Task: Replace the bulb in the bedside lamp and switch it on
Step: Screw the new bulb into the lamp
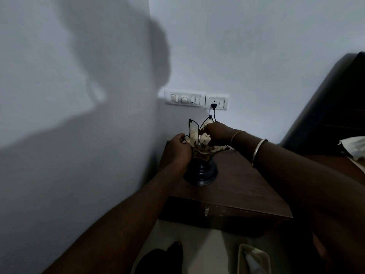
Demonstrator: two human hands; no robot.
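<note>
— What is close to us?
— A brown bedside table (243, 186). The lamp (201, 155) stands near its back left corner.
— And the hands?
— The left hand (178, 148) curls around a petal. The right hand (216, 133) reaches inside the petals, fingers bent; what it holds is hidden.
— Behind?
— A plug (214, 106) in the wall socket (216, 101).

This is a bedroom in a home — a dark wooden bedside cabinet (233, 180) with a drawer front stands in the corner of plain pale walls (256, 46), and a dark headboard (324, 107) rises just beside its right edge. A petal-shaded lamp (199, 153) sits near the cabinet's back left corner, below white switch plates (184, 98) — one with a plug (214, 105) in its socket.
</note>
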